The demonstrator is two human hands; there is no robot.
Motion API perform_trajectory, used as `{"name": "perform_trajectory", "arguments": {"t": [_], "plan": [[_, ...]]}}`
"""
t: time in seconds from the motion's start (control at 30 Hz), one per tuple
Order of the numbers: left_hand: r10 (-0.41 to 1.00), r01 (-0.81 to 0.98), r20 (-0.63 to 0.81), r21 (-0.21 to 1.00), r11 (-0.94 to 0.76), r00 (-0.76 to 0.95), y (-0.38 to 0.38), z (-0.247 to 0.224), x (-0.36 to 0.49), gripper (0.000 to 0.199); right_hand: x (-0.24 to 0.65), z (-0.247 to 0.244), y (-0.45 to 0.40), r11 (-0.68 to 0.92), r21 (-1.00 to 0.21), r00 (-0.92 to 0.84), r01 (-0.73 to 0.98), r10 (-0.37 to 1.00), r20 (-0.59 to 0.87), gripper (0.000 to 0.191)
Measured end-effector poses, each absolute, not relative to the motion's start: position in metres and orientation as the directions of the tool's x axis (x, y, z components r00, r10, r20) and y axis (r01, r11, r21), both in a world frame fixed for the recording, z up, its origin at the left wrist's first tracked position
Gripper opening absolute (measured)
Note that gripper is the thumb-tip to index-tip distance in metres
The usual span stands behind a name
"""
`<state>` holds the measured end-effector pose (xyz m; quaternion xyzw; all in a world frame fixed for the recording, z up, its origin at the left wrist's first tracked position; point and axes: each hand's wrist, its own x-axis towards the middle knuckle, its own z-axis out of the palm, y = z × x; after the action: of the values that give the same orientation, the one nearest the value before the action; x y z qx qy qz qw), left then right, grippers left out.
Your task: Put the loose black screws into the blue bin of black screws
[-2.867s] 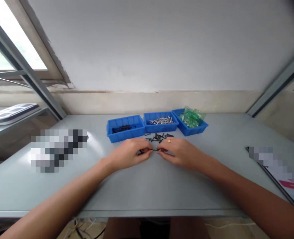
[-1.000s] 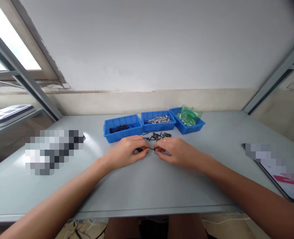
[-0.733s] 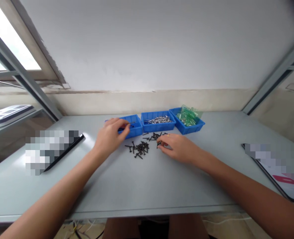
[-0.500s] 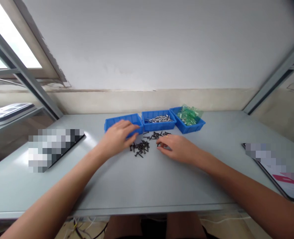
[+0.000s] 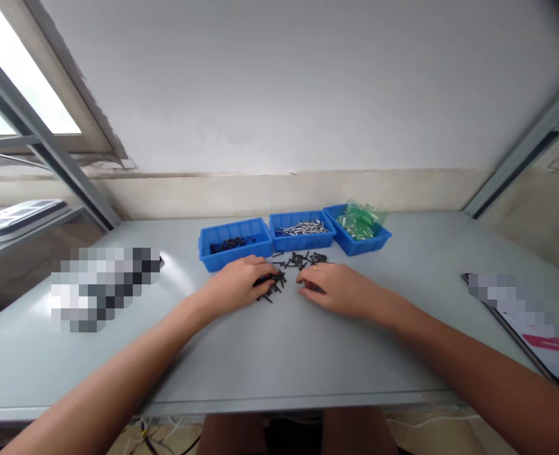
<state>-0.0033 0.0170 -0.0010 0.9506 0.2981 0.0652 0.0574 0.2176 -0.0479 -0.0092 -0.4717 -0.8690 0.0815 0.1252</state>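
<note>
My left hand (image 5: 241, 282) rests on a pile of black screws (image 5: 276, 285), its thumb and fingers apart around the near side of the pile. Some screws lie under its fingertips. Just right of the pile, my right hand (image 5: 338, 287) is curled low over the table, with something dark between thumb and fingers that I cannot make out. More black screws (image 5: 298, 259) lie scattered behind, between the hands and the boxes. Beyond my left hand stands a blue box (image 5: 236, 254) with dark screws inside.
A second blue box (image 5: 302, 241) in the middle holds silver nails or screws. To its right, another blue box (image 5: 367, 245) contains green plastic packets (image 5: 359, 220). Blurred-out flat devices lie at left (image 5: 103, 291) and right (image 5: 525, 322) on the grey table (image 5: 279, 360).
My left hand has come down and toward me from over the left box onto the screw pile, uncovering the dark screws in that box. My right hand has barely moved.
</note>
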Motion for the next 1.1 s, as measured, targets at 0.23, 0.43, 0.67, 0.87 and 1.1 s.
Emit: {"name": "perform_trajectory", "arguments": {"t": [0.23,0.43,0.67,0.87,1.1], "plan": [[0.586,0.536,0.159,0.27,-0.8,0.795,0.024,-0.005,-0.005,0.023,0.218,-0.009,-0.049,0.537,-0.248,-0.516,0.806,0.843,0.149,0.015],[0.659,0.515,0.153,0.505,-0.693,0.737,0.023,-0.001,-0.003,0.018,0.219,-0.009,-0.049,0.545,-0.265,-0.523,0.796,0.838,0.152,0.014],[0.624,0.502,0.184,0.443,-0.743,0.76,0.017,0.003,-0.003,0.019,0.217,-0.007,-0.049,0.558,-0.249,-0.537,0.791,0.829,0.154,0.014],[0.561,0.495,0.175,0.313,-0.811,0.809,0.015,0.008,-0.005,0.022,0.218,-0.008,-0.049,0.549,-0.263,-0.528,0.793,0.836,0.152,0.015],[0.471,0.424,0.122,0.285,-0.86,0.874,0.008,0.013,-0.004,0.019,0.218,-0.01,-0.049,0.581,-0.244,-0.557,0.777,0.814,0.164,0.014]]}}
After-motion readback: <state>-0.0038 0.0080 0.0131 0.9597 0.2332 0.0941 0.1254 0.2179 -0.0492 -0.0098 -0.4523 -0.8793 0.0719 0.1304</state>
